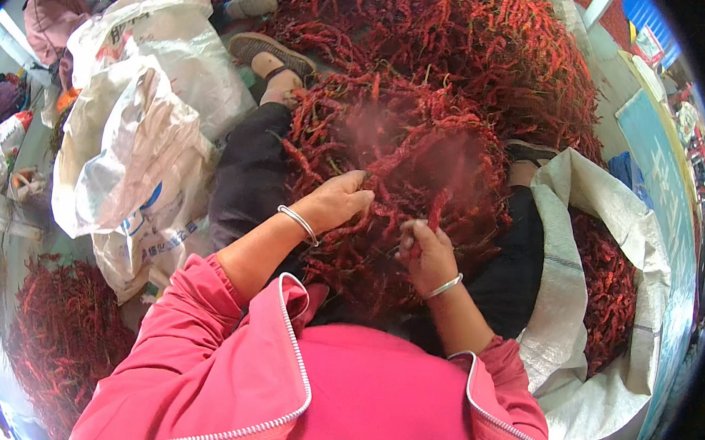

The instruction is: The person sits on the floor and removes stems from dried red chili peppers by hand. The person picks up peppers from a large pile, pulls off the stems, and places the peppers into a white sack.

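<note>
A heap of dried red chili peppers (398,130) lies between my outstretched legs. Over its near left part is my left hand (336,201), thumb and fingers pinched together at a pepper's end; how firmly it grips is hard to see. My right hand (428,252), lower and to the right, is closed around a dried red chili pepper (438,208) that sticks up past the thumb. Each wrist wears a silver-coloured bangle. On my right stands a white woven sack (566,257) with its rim rolled open and red chili peppers (604,292) inside.
A larger chili pile (457,28) rises beyond my feet. White plastic sacks (141,120) are bunched at my left, above another chili heap (63,333). A person in pink (52,18) sits at the upper left. A light blue board (657,146) runs along the right side.
</note>
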### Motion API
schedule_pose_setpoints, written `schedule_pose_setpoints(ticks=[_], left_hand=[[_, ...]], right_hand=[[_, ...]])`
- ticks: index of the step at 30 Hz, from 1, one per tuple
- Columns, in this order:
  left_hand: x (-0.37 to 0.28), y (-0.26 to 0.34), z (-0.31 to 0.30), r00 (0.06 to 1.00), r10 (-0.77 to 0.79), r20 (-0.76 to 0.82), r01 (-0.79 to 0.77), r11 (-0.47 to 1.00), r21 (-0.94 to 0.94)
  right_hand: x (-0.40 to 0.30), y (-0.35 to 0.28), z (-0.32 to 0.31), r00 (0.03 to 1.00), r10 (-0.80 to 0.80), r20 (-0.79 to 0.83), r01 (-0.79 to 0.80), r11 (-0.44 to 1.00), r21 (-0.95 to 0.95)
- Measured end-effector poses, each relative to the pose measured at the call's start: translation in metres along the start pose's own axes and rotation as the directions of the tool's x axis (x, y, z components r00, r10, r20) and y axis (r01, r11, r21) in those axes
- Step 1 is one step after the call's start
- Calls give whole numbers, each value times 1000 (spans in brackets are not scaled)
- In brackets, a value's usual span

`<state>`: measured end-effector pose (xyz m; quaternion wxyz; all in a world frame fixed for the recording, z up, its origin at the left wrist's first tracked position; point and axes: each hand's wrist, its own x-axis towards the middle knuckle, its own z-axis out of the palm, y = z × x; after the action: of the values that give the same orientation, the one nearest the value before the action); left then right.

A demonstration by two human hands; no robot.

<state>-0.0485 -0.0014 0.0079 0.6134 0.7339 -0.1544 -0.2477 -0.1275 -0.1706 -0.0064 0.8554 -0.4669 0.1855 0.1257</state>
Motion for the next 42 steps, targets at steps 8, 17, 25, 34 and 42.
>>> schedule_pose_setpoints(ticks=[8,17,25,34,42], left_hand=[[-22,-40,19,999,52,6,-50,990,-134],[-35,-33,43,994,-47,98,35,993,117],[-30,-38,44,932,-358,52,355,879,-318],[-43,-27,33,949,-315,23,297,867,-400],[-50,-28,42,991,-102,82,115,978,-176]], right_hand=[[1,4,17,998,-64,21,67,985,-160],[1,9,11,998,-37,48,50,949,-312],[-13,14,20,835,-376,403,551,562,-618],[4,-9,-4,1000,26,6,-26,996,-88],[6,9,-2,981,183,66,-191,973,133]])
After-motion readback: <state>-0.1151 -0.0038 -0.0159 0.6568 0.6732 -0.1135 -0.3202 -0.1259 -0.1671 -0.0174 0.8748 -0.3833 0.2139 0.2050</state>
